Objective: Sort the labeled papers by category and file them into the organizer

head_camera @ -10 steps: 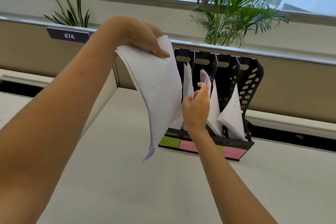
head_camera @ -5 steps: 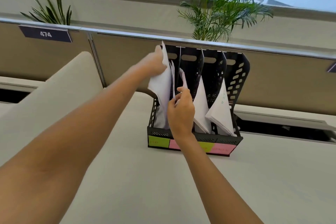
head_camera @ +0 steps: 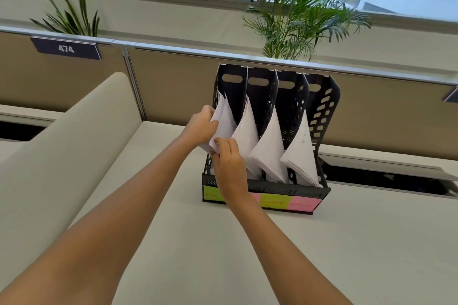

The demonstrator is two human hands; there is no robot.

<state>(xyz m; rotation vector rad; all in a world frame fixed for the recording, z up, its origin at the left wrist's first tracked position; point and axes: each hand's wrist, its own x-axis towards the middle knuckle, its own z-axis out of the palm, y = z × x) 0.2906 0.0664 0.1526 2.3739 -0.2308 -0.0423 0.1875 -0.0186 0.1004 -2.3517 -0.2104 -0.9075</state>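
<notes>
A black slotted organizer (head_camera: 324, 116) stands on the desk against the partition, with green and pink labels (head_camera: 275, 202) along its front. White papers lean in each slot. The leftmost stack of papers (head_camera: 226, 121) sits in the slot above the green "HR" label (head_camera: 211, 196). My left hand (head_camera: 200, 125) grips that stack's left edge from outside. My right hand (head_camera: 229, 163) pinches its lower front corner. Other stacks fill the second slot (head_camera: 247, 129), the third slot (head_camera: 270, 146) and the fourth slot (head_camera: 302, 153).
The beige desk (head_camera: 247, 255) spreads in front of the organizer. A curved divider (head_camera: 74, 136) rises at the left. The partition behind carries a "474" sign (head_camera: 66, 48). Plants (head_camera: 295, 7) stand beyond it. A dark cable slot (head_camera: 386, 178) opens at the right.
My left hand has lowered the held sheets from mid-air into the leftmost slot. My right hand moved from the second slot's papers to the leftmost stack's front corner.
</notes>
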